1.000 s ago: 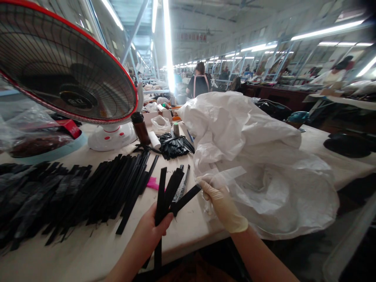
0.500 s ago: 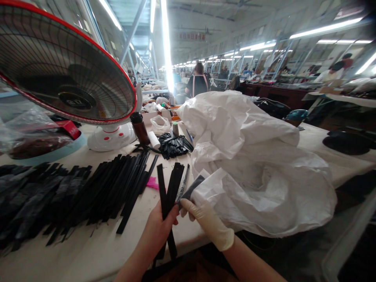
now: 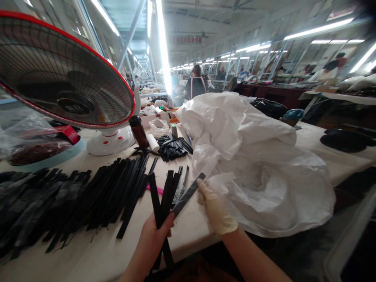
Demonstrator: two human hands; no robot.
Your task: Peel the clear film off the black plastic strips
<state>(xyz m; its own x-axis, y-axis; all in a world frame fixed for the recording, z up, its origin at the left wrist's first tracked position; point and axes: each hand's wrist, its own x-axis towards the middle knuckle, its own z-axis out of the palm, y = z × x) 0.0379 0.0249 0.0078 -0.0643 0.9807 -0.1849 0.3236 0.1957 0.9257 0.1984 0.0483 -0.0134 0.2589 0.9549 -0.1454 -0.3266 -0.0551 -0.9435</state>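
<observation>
From where I watch, two forearms reach in from the near edge over a pale table (image 3: 94,254). My left hand (image 3: 155,235), bare, is closed around several black strips (image 3: 169,192) that fan out above and below the fist, just over the table's near edge. One grey strip (image 3: 186,199) slants from that fist up to the right. My right hand (image 3: 216,209), in a thin cream glove, has its fingertips pinched on this strip's far end.

To the left, a long row of black strips (image 3: 111,194) covers the table. A pink piece (image 3: 155,189) lies between the row and the held strips. Farther left stands a red-rimmed fan (image 3: 76,78). Beyond the hands are a brown bottle (image 3: 138,131), a white roll (image 3: 153,143) and a pile of short black pieces (image 3: 176,149). A big crumpled white sheet (image 3: 243,133) fills the right. Far off, someone in black (image 3: 195,84) is seen from behind.
</observation>
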